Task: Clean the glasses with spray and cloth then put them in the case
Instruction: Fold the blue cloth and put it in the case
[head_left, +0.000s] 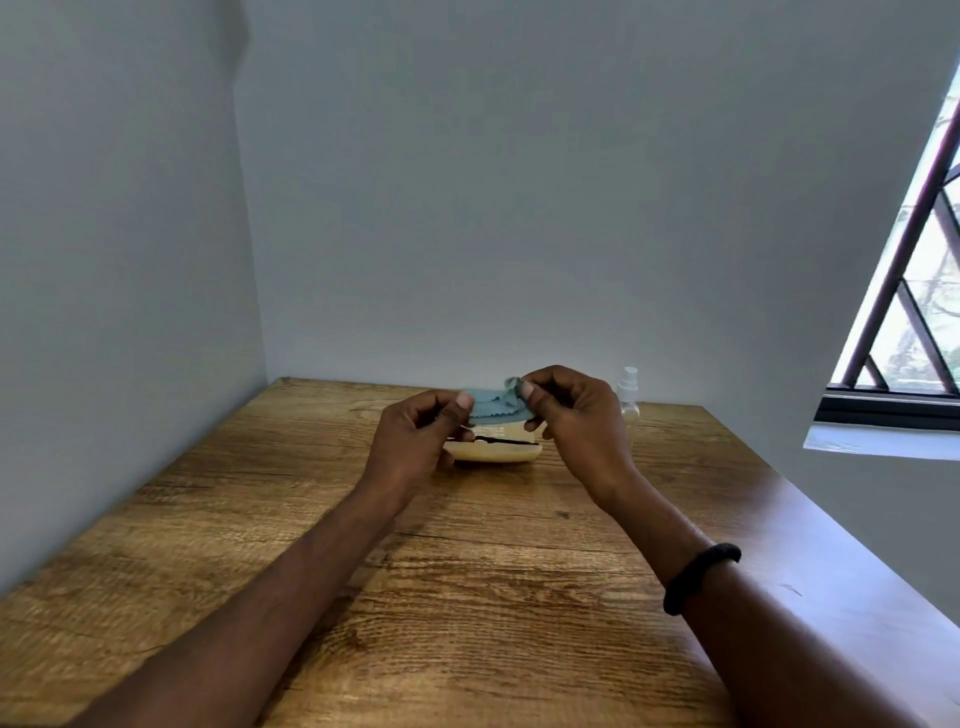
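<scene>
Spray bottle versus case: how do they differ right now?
The spray bottle is clear and stands upright; the case is cream and lies flat. The bottle is partly hidden behind the right hand; the case sits below the cloth. Both rest on the table, unheld.

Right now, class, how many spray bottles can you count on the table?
1. The clear spray bottle stands at the far edge of the table, just behind the right hand. The left hand and blue cloth cover some of the table, so another could be hidden.
</scene>
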